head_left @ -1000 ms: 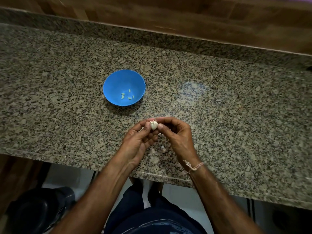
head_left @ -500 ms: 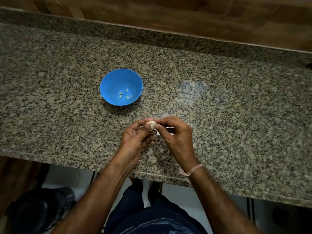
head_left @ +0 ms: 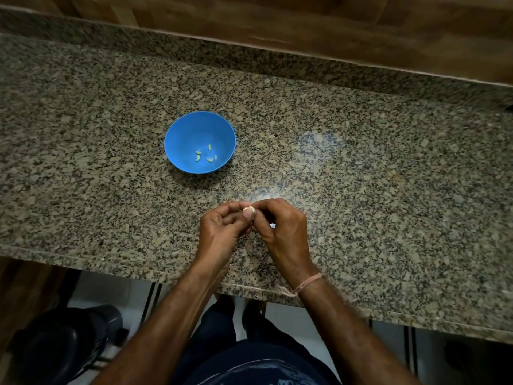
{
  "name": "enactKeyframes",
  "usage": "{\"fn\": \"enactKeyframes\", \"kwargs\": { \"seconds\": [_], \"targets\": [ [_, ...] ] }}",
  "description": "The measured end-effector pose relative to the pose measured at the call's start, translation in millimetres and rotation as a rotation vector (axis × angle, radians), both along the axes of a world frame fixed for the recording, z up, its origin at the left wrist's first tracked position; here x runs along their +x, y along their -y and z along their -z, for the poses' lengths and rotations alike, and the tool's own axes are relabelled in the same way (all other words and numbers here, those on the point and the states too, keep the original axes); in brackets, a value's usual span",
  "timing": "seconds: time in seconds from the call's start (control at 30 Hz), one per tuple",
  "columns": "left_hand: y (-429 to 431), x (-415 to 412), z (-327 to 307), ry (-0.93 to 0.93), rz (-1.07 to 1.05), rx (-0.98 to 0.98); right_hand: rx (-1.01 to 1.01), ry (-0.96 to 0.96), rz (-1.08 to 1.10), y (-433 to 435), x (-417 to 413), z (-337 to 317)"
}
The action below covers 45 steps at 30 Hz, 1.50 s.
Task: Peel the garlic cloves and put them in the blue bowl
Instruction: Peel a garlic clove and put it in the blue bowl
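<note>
A blue bowl [head_left: 183, 132] stands on the granite counter [head_left: 361, 176], with several small peeled garlic cloves [head_left: 206, 157] lying at its bottom. Nearer to me, my left hand [head_left: 222, 232] and my right hand [head_left: 286, 229] meet fingertip to fingertip. Between them both hands pinch a pale garlic piece [head_left: 248, 209], mostly hidden by my thumbs and fingers. A bit of white garlic shows under my right hand's fingers [head_left: 272, 225]. The hands hover over the counter, in front and to the right of the bowl.
The counter's front edge [head_left: 111, 262] runs just below my wrists. A wooden wall [head_left: 305, 23] rises behind the granite upstand. A black stool or bin [head_left: 61, 345] stands on the floor at lower left.
My hands have closed tighter around the garlic piece, so less of it shows. The bowl and the cloves in it have not moved.
</note>
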<state>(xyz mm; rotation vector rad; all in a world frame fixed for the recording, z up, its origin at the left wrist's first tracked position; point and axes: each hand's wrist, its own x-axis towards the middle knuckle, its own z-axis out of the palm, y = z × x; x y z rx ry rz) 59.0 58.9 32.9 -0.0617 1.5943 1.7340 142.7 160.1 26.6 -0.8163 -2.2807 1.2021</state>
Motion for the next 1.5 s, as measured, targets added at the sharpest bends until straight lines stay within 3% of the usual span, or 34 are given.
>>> {"fn": "enactKeyframes", "kwargs": {
  "seconds": [0.17,0.3,0.8,1.13,1.17,1.3,1.5],
  "targets": [
    [-1,-2,5,0.065,-0.026,0.046,-0.349,-0.063,0.129,4,-2,-1],
    [0,0,8,0.076,-0.051,0.082,-0.453,-0.053,0.137,5,-4,-2],
    [1,-4,24,-0.070,-0.092,-0.010,-0.579,0.028,0.226,16,-18,13],
    [3,-12,40,0.026,-0.026,-0.005,-0.471,0.021,0.231,22,-25,19],
    [4,-15,42,-0.036,-0.004,-0.056,-0.475,0.029,0.219,19,-23,22],
    [7,-34,53,-0.570,0.163,-0.413,-0.469,0.145,0.177,4,-5,32],
    [6,-47,68,-0.925,0.329,-0.546,-0.307,0.320,0.118,4,4,45]
  ]
}}
